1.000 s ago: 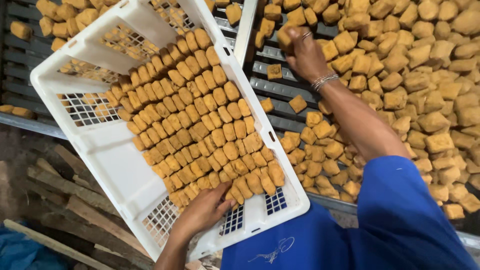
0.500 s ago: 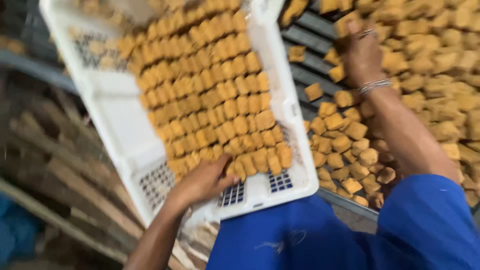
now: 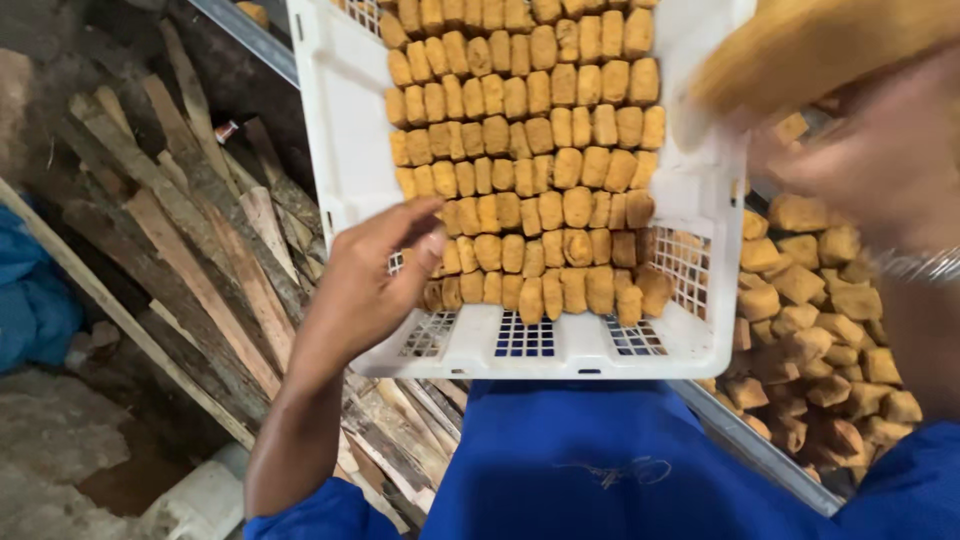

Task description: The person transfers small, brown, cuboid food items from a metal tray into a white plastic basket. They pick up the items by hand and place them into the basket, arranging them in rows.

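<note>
Centrally, a white plastic crate with a slotted mesh bottom and solid rim (image 3: 345,150) fills the upper middle of the view, tilted toward the person in the blue shirt (image 3: 590,470). Inside it lie golden-brown fried cubes in tight rows (image 3: 540,170), packed side by side across most of the crate's floor, with bare mesh showing only along the near edge and corners. To the left of the crate, well below it, a pile of rough grey-brown wooden planks and offcuts (image 3: 190,240) lies on the floor, with a blue cloth bundle (image 3: 30,290) beyond them at the frame's edge. To the right, a loose heap of the same fried cubes (image 3: 810,300) rests on a metal-edged slatted rack (image 3: 750,440), partly under the crate's right corner. The left hand (image 3: 370,280) reaches over the crate's near-left rim, its fingers (image 3: 425,245) together and pressed against the lowest rows of cubes inside. The right hand (image 3: 880,150) is raised close to the camera and blurred, beside the crate's right wall; its fingers seem closed on one large fried piece (image 3: 810,45), though the blur leaves the grip uncertain. A silver bracelet (image 3: 915,265) circles the right wrist.
</note>
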